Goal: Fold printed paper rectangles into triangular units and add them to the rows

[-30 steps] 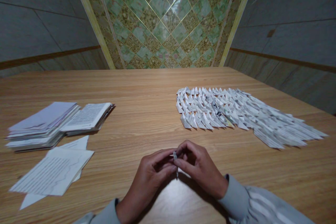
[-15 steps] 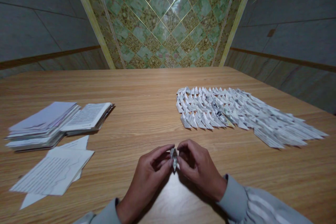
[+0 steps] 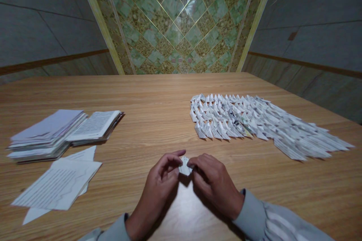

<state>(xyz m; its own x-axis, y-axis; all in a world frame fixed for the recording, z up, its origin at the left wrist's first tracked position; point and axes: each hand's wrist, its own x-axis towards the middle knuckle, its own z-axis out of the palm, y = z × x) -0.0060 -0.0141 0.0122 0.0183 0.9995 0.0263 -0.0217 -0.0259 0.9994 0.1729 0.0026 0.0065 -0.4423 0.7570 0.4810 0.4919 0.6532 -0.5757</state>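
Observation:
Between my hands, just above the table, is a small folded piece of paper (image 3: 185, 167), pale with faint print on it. My left hand (image 3: 164, 175) pinches its left edge between thumb and fingers, with one fingertip raised above it. On the other side, my right hand (image 3: 213, 180) grips the right edge, fingers bent over it. Beyond my right hand, several rows of folded paper boats (image 3: 217, 111) stand close together on the wooden table (image 3: 152, 120).
A thick stack of paper sheets (image 3: 48, 131) lies at the left, with a smaller printed stack (image 3: 94, 126) against it. Nearer me, a few loose printed sheets (image 3: 58, 184) overlap. A tiled wall (image 3: 181, 26) rises behind the table's far edge.
The folded paper has turned from a narrow, upright opened shape to a flatter, wider face. My right fingers have come down over its edge, and my left fingers have shifted slightly.

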